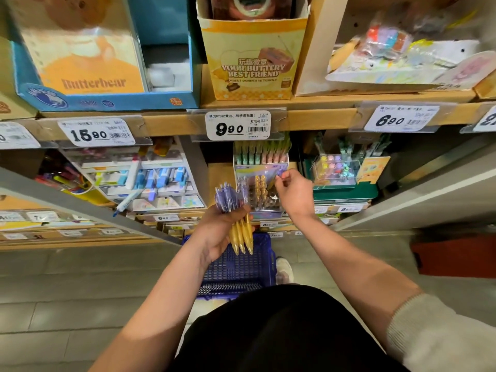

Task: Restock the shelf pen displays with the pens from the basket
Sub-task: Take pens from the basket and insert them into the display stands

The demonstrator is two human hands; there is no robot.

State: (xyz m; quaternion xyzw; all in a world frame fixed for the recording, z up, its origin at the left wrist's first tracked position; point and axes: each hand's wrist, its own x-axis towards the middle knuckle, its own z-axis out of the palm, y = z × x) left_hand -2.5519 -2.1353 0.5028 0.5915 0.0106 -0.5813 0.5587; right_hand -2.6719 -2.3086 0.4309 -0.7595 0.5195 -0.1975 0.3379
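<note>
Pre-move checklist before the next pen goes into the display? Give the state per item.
1. Left hand grips the pen bundle, purple and yellow: ok.
2. Right hand is up at the clear pen display: ok.
3. Pen pinched in right fingertips: cannot tell.
4. Free slot in the display: cannot tell; yellow pens already stand in it.
5. Blue basket on the floor below the hands: ok.
6. Pens left in the basket: cannot tell.

Blue box [107,103] reads "Butterbear", yellow box [252,63] "YOUR BUTTERY BEST FRIEND"; shelf tags [96,132] [238,124] [402,119] 15.90, 9.90, 6.90.
</note>
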